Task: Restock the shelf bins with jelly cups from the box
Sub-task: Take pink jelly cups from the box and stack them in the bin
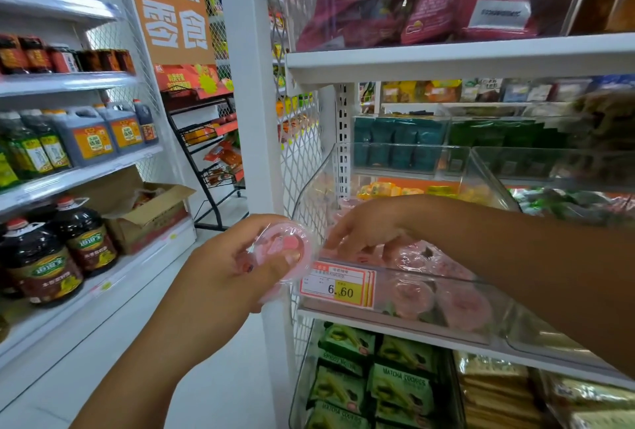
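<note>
Left hand point(220, 274) is closest, thumb and fingers curled round one pink jelly cup point(285, 250), held just left of the shelf post. Right hand point(371, 226) is down inside the clear shelf bin point(429, 279), fingers spread and pointing down, tips on the jelly cups in there point(464, 305), not wrapped round any. I can count two through the bin's front wall, more behind are too blurry. One 6.60 price tag point(338, 286) on the front. One open cardboard box point(151, 219) sits on the left shelf.
</note>
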Available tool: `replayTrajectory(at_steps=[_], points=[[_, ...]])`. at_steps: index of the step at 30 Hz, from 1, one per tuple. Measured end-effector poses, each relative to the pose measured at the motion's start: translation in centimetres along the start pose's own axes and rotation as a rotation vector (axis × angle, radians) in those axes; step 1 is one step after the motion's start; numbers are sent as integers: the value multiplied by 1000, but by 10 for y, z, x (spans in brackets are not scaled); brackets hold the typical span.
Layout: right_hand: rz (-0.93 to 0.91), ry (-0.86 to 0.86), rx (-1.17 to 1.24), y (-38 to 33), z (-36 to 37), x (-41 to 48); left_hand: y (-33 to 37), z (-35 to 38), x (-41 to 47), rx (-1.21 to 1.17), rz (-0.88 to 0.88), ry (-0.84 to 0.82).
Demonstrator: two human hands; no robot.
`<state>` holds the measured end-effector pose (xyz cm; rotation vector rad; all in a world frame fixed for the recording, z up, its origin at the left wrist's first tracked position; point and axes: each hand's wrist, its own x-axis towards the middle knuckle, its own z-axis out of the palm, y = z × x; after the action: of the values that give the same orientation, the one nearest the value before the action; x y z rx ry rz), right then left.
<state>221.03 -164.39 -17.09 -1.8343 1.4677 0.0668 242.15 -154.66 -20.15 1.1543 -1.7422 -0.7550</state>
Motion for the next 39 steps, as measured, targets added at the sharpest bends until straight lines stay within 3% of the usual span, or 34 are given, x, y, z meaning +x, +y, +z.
replayTrajectory(at_steps=[4,11,13,16,18,22,24,26,28,33,37,39], points=[[-48,83,4,9,4,2,4,5,3,10,0,18],[-115,81,-73,14,-16,-20,12,13,9,37,-20,-3],[-229,107,104,13,-32,-39,17,17,12,52,-7,-19],[-411,-59,517,9,-38,-69,27,27,21,66,9,-29],[-461,-37,565,8,-29,-76,32,37,27,63,10,-37],[-368,235,461,16,-29,-73,32,50,31,29,-18,-42],[-246,380,208,28,-42,-74,29,50,29,37,-10,-48],[-80,370,-90,40,-49,-70,26,48,27,54,2,-63],[46,247,-201,47,-42,-63,24,45,25,39,-3,-103],[79,159,-65,48,-17,-45,24,40,22,73,35,-195],[-5,204,-117,40,-24,-55,22,49,22,69,74,-116],[-110,170,169,35,-34,-63,22,57,24,72,104,-72]])
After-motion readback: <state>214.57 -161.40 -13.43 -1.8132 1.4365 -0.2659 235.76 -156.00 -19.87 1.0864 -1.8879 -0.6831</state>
